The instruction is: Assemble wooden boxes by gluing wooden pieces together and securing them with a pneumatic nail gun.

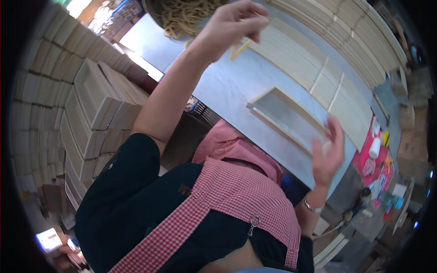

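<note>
A shallow rectangular wooden frame [282,125] with thin raised sides lies on the pale grey tabletop [218,86]. My right hand [328,152] is at its right end, fingers and thumb apart and slightly blurred; it hides that end, and I cannot tell whether it touches the wood. Beyond the frame, my left hand [239,25] is raised over the table with its fingers curled in. A thin yellowish strip [240,50] shows just under these fingers and seems to hang from them. Close to my left hand, a round container [154,11] is full of curly tan strips [186,16].
Pale wooden panels [296,54] lie in a row behind the frame, with long stacked boards [359,36] beyond them. Tall stacks of wooden pieces [86,104] stand at the left. On the right, a pink surface [384,170] carries a white bottle [374,148] and small items.
</note>
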Motion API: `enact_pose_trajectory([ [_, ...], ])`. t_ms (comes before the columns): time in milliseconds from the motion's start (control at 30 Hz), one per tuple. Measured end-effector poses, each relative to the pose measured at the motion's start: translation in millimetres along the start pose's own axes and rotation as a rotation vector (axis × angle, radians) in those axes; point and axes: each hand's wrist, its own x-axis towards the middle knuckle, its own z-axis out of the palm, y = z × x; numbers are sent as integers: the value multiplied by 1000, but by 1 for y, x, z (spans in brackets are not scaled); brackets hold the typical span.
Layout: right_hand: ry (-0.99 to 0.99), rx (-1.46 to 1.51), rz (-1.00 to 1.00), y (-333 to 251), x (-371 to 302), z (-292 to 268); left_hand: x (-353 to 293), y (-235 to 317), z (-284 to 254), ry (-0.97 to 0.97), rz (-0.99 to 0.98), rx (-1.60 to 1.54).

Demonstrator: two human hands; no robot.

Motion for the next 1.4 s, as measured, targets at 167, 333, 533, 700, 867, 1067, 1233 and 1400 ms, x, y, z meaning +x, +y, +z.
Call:
enact_pose_trajectory([
  [167, 11, 211, -172, -29, 33, 50, -33, 30, 96, -559, -140, -39],
  [333, -128, 520, 111, -26, -1, 38, -38, 18, 91, -705, -218, -23],
  [533, -445, 449, -47, -45, -23, -6, -43, -3, 71, -922, -200, 221],
  [700, -335, -160, -249, -14, -18, -55, -41, -14, 64, -982, 312, 639],
  [867, -359, -511, 9, 78, -11, -127, -5, -63, 14, -830, 278, 1041],
  [1067, -384, -469, 184, 117, -17, -125, -9, -92, -23, -873, 142, 1060],
  [1233, -423, -467, 150, 115, -21, -107, -32, -93, -20, -961, 133, 1082],
  [1400, -477, -507, 191, 110, -19, -92, -48, -98, -11, -969, 201, 1139],
])
